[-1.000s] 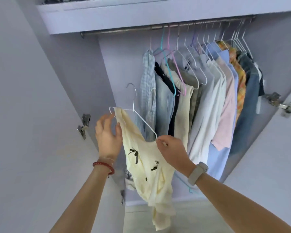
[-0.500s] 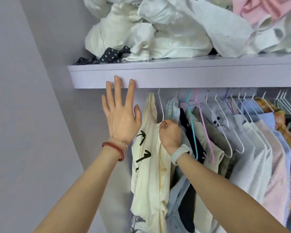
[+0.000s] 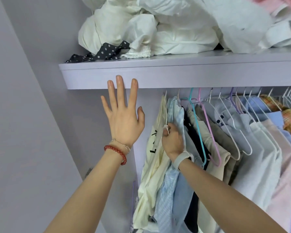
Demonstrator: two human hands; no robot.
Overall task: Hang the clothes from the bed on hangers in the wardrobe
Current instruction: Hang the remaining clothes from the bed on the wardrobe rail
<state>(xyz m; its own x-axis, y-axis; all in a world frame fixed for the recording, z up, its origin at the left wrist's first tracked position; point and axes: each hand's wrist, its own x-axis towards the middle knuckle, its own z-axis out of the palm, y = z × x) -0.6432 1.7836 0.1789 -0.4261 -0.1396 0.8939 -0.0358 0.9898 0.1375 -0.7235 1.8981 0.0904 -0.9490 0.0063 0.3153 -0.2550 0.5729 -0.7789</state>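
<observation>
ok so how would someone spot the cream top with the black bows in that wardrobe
Look under the lilac wardrobe shelf, at the row of clothes on hangers. The cream fabric top with black bows hangs at the far left end, beside a pale blue checked garment, with the right hand gripping at its hanger. It is the only cream piece in the row.

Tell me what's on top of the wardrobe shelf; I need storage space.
On the shelf: a pile of crumpled white clothes and a black polka-dot cloth. Anything behind them is hidden.
</observation>
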